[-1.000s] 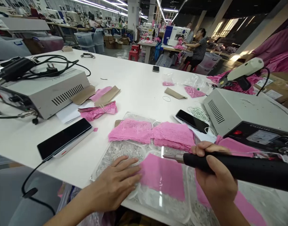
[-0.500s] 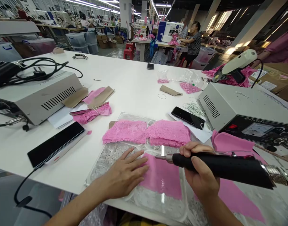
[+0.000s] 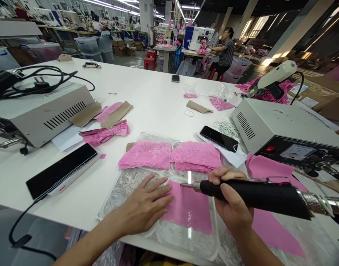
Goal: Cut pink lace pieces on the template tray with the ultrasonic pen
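Observation:
My left hand (image 3: pixel 143 207) lies flat with fingers spread on the left edge of a pink fabric piece (image 3: pixel 188 210), which rests on a clear plastic sheet (image 3: pixel 169 236) over white lace near the table's front edge. My right hand (image 3: pixel 232 201) is wrapped round a black handheld tool (image 3: pixel 258 194). The tool's metal tip (image 3: pixel 187 185) points left and hovers just above the top edge of the pink piece. Two stacks of pink lace (image 3: pixel 172 156) sit just beyond it.
A grey control box (image 3: pixel 280 127) with a red light stands at the right, another grey box (image 3: pixel 44 111) with cables at the left. Two black phones (image 3: pixel 61 170) (image 3: pixel 218 137) lie on the white table (image 3: pixel 155 96). Pink scraps, cardboard pieces and rubber bands are scattered. A seated person works at a far sewing table.
The view has shifted slightly. My right hand has carried the tool a little to the left, its tip nearer my left fingers. My left hand stays flat on the fabric.

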`<state>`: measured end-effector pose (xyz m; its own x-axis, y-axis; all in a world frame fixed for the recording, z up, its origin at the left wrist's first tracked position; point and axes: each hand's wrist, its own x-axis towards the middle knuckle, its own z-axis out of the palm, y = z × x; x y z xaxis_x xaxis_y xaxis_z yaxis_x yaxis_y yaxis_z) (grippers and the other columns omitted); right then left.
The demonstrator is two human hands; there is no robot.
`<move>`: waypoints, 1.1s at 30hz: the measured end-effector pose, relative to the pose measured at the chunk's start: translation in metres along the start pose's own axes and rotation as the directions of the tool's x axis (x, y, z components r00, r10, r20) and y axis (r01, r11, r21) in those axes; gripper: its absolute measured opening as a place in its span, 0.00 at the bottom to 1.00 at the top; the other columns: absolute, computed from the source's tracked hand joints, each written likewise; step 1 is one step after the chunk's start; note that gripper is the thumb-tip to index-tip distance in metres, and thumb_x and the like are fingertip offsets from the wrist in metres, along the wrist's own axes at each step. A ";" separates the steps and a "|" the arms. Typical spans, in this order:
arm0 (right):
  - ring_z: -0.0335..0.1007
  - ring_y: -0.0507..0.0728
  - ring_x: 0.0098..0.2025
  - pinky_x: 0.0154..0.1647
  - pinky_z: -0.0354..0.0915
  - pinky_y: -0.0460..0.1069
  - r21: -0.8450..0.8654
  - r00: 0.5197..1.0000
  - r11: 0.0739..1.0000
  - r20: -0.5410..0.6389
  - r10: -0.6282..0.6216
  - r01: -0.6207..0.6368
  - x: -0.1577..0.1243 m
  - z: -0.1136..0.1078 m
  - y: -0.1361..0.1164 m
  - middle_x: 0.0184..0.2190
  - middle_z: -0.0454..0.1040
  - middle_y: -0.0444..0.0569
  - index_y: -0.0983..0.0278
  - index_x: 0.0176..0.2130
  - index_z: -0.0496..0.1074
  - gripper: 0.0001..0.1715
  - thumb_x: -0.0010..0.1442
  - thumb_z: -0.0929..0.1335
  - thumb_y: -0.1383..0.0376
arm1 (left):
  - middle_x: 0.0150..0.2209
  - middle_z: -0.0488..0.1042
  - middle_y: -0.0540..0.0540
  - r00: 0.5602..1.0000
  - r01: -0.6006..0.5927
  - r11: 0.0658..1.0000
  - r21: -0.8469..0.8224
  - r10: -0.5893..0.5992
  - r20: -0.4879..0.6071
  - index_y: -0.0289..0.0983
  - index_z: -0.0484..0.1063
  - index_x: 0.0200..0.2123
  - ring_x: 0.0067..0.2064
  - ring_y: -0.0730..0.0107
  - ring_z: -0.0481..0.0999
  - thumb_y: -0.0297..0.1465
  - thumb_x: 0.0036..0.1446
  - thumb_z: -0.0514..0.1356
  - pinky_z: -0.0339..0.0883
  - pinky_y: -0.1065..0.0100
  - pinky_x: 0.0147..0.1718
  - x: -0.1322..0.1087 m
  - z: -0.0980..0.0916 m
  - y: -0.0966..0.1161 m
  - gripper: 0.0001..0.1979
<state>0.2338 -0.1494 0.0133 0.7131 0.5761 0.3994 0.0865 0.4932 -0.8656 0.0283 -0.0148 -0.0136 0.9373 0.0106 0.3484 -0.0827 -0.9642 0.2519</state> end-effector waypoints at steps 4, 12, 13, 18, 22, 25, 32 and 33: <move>0.62 0.51 0.27 0.32 0.65 0.52 0.038 0.997 0.999 -0.068 -0.025 0.028 0.006 -0.011 -0.006 0.31 0.70 0.44 0.60 0.32 0.72 0.04 0.51 0.69 0.65 | 0.56 0.74 0.43 1.000 0.004 1.000 0.001 -0.004 -0.014 0.39 0.69 0.58 0.65 0.55 0.64 0.29 0.67 0.54 0.52 0.46 0.66 0.000 -0.002 0.000 0.17; 0.62 0.51 0.27 0.32 0.63 0.53 -0.006 0.991 1.000 -0.132 -0.032 0.031 0.005 -0.026 -0.008 0.31 0.70 0.45 0.61 0.31 0.72 0.03 0.50 0.69 0.65 | 0.57 0.73 0.43 1.000 -0.006 1.000 0.018 0.006 -0.019 0.37 0.69 0.57 0.65 0.53 0.63 0.28 0.67 0.54 0.51 0.45 0.66 -0.001 0.000 -0.001 0.17; 0.62 0.51 0.28 0.32 0.63 0.53 -0.001 0.991 1.000 -0.130 -0.029 0.029 0.005 -0.024 -0.008 0.31 0.70 0.45 0.61 0.31 0.72 0.03 0.51 0.69 0.65 | 0.57 0.73 0.43 1.000 -0.005 1.000 0.023 0.006 -0.015 0.37 0.69 0.57 0.65 0.53 0.63 0.28 0.67 0.54 0.51 0.45 0.66 -0.001 0.000 -0.001 0.17; 0.62 0.51 0.28 0.32 0.63 0.52 0.011 0.992 0.999 -0.119 -0.028 0.030 0.004 -0.021 -0.006 0.31 0.70 0.45 0.61 0.31 0.73 0.03 0.51 0.70 0.65 | 0.57 0.73 0.42 1.000 -0.007 1.000 0.030 0.008 -0.011 0.37 0.69 0.57 0.65 0.53 0.62 0.28 0.66 0.54 0.51 0.45 0.66 -0.001 -0.001 -0.001 0.17; 0.63 0.50 0.28 0.34 0.64 0.52 0.004 0.995 1.000 -0.099 -0.013 0.013 0.005 -0.021 -0.006 0.30 0.70 0.44 0.61 0.30 0.72 0.02 0.51 0.70 0.66 | 0.57 0.73 0.43 0.999 -0.022 0.999 0.038 0.023 -0.028 0.36 0.69 0.57 0.66 0.53 0.62 0.27 0.66 0.54 0.50 0.46 0.66 -0.001 0.000 -0.002 0.17; 0.63 0.50 0.28 0.33 0.64 0.52 0.008 0.995 1.000 -0.100 -0.019 0.020 0.007 -0.022 -0.007 0.31 0.70 0.44 0.60 0.31 0.73 0.02 0.52 0.70 0.65 | 0.57 0.73 0.43 0.998 -0.038 0.997 0.069 0.041 -0.040 0.36 0.69 0.57 0.66 0.55 0.62 0.27 0.66 0.54 0.46 0.48 0.68 -0.001 0.001 -0.004 0.17; 0.62 0.50 0.27 0.32 0.63 0.51 -0.047 0.972 0.997 -0.224 -0.066 0.057 0.010 -0.050 -0.022 0.29 0.71 0.45 0.63 0.29 0.73 0.04 0.47 0.69 0.67 | 0.57 0.73 0.43 0.996 -0.072 0.990 0.119 0.078 -0.048 0.35 0.69 0.56 0.66 0.57 0.61 0.26 0.67 0.53 0.43 0.51 0.68 0.000 0.000 -0.006 0.16; 0.62 0.50 0.26 0.31 0.62 0.51 -0.053 0.970 0.997 -0.236 -0.066 0.054 0.009 -0.054 -0.024 0.29 0.71 0.45 0.63 0.28 0.73 0.04 0.47 0.69 0.67 | 0.57 0.73 0.43 0.996 -0.070 0.990 0.121 0.076 -0.046 0.34 0.70 0.56 0.66 0.57 0.61 0.26 0.67 0.53 0.43 0.51 0.68 0.000 0.000 -0.005 0.16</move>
<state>0.2762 -0.1913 0.0213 0.8499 0.3724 0.3728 0.1622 0.4883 -0.8575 0.0288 -0.0099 -0.0149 0.9117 -0.0507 0.4077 -0.1066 -0.9876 0.1155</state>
